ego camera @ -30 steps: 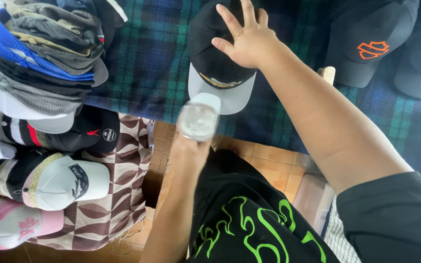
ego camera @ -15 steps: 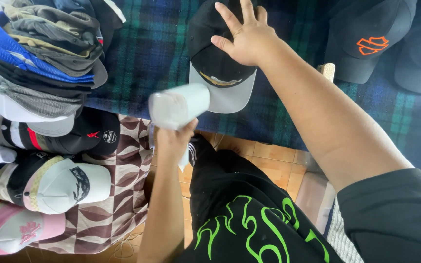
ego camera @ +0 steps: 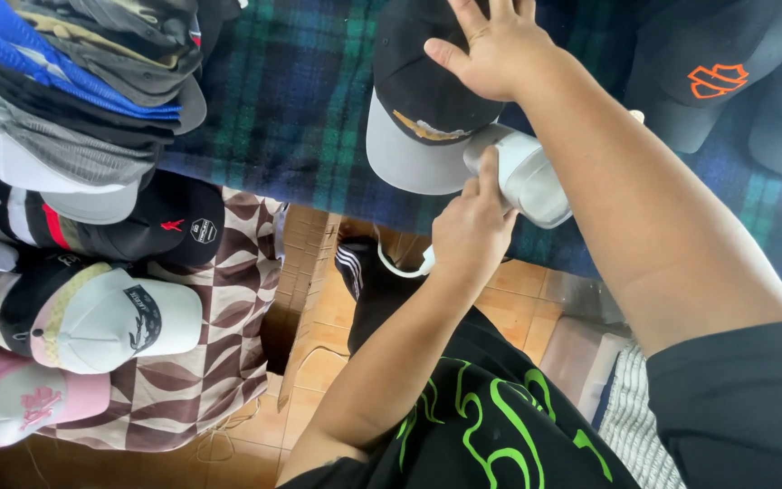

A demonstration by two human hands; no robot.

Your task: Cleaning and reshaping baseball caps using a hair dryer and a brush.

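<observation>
Since the earlier frame I see my left hand (ego camera: 471, 231) has carried the white, rounded plastic handheld device (ego camera: 522, 174) rightward and farther, up to the brim of the black cap with a grey brim (ego camera: 418, 109), and turned it so it now lies at a slant. At far left, a tall stack of mixed caps (ego camera: 65, 91) leans over the dark green and blue plaid cloth (ego camera: 291, 100), with white and pink caps (ego camera: 92, 317) nearer, on a brown and cream patterned cloth (ego camera: 228, 335). My left fingers are clamped around the device's near end, thumb along its top. Its far end touches the grey brim. My right hand (ego camera: 500, 45) lies flat on the cap's black crown, fingers spread apart. Farther right sits a black cap with an orange emblem (ego camera: 708, 72).
</observation>
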